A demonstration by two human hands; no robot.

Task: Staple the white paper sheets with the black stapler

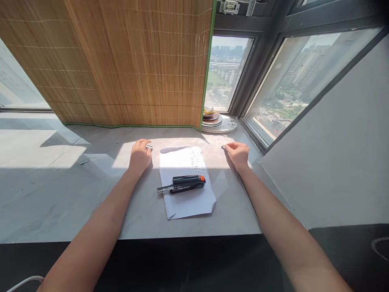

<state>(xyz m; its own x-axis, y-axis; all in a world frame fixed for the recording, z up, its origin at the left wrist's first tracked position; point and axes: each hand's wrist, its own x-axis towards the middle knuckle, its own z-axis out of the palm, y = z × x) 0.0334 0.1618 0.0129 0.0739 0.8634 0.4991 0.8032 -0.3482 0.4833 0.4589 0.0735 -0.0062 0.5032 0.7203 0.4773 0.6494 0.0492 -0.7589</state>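
At 10 and 2 o'clock from stapler (pixel 182 183): left hand (pixel 140 155) pinches metal bit (pixel 149 147), right hand (pixel 238 154) pinches another; stapler idle on paper (pixel 188 202).

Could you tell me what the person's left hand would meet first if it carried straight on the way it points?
Probably the green-edged lower border of the woven bamboo blind: the left hand points away and slightly right across the grey sill towards it, though depth is unclear.
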